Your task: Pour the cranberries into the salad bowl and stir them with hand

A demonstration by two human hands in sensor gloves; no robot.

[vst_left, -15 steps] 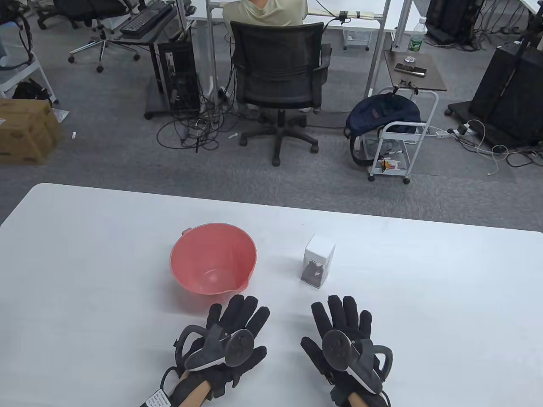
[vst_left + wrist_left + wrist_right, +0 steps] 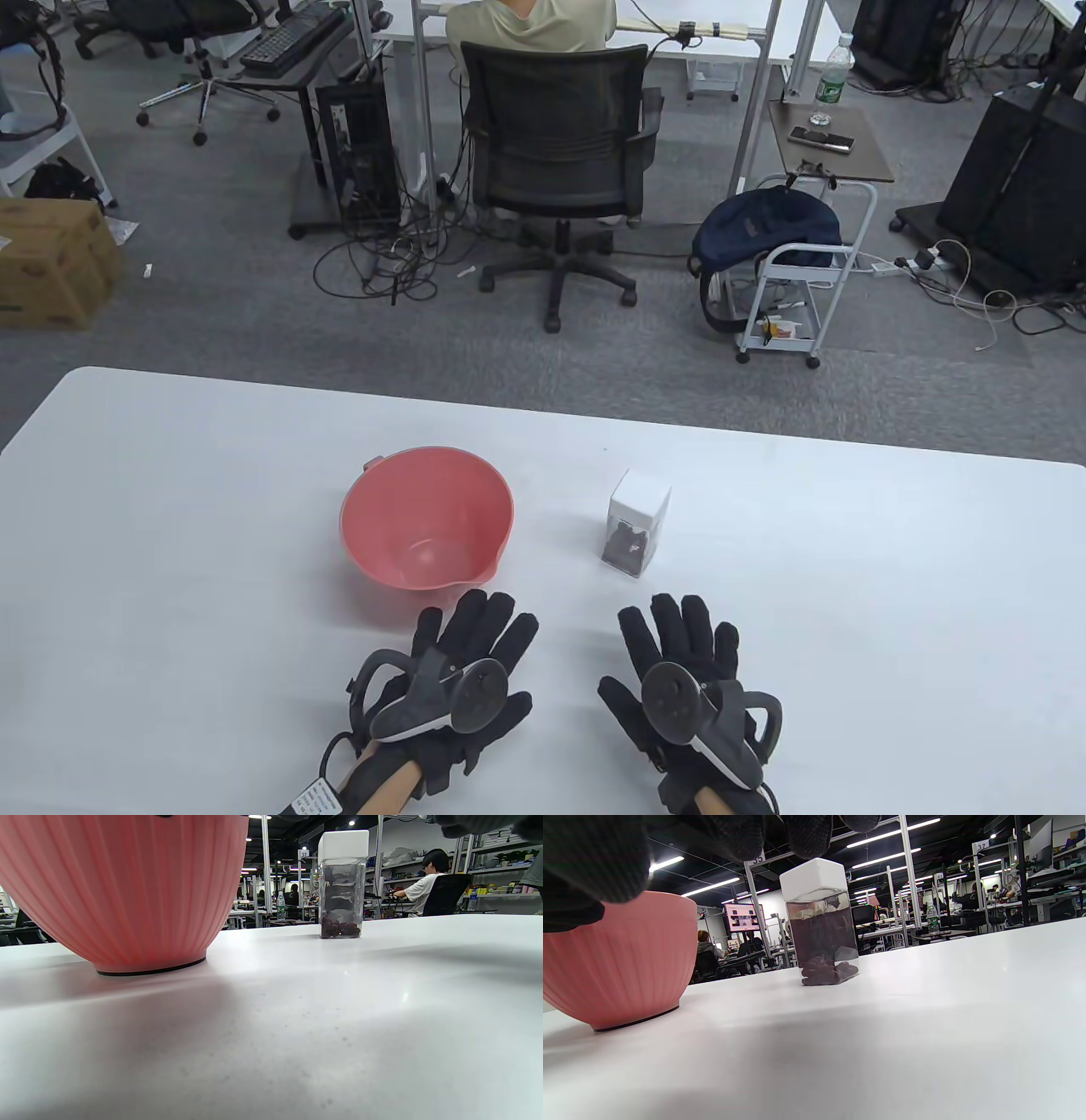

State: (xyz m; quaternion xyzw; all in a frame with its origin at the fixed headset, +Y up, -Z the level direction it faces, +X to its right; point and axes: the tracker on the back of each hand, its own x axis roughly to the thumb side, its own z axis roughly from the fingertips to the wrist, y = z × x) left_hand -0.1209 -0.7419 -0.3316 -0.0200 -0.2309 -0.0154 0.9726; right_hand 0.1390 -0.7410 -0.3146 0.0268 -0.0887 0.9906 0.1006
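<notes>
Right hand (image 2: pixel 679 671) is edging slightly left on the counter (image 2: pixel 848 594); left hand (image 2: pixel 462 671) is resting flat. Both hands' fingers are released. Jar (image 2: pixel 636 525), capped, is standing right of bowl (image 2: pixel 427 518); pouring is not started.

Grey carpeted floor (image 2: pixel 212 280), a black mesh office chair (image 2: pixel 556 144) at a white desk, tangled cables (image 2: pixel 382 263), a brown cardboard box (image 2: pixel 51 263), a white wheeled cart (image 2: pixel 789 289).

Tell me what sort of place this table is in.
Likely an open-plan office or lab used for recording: past the white table a person sits in an office chair at a desk, with a computer tower and loose cables on grey carpet.
</notes>
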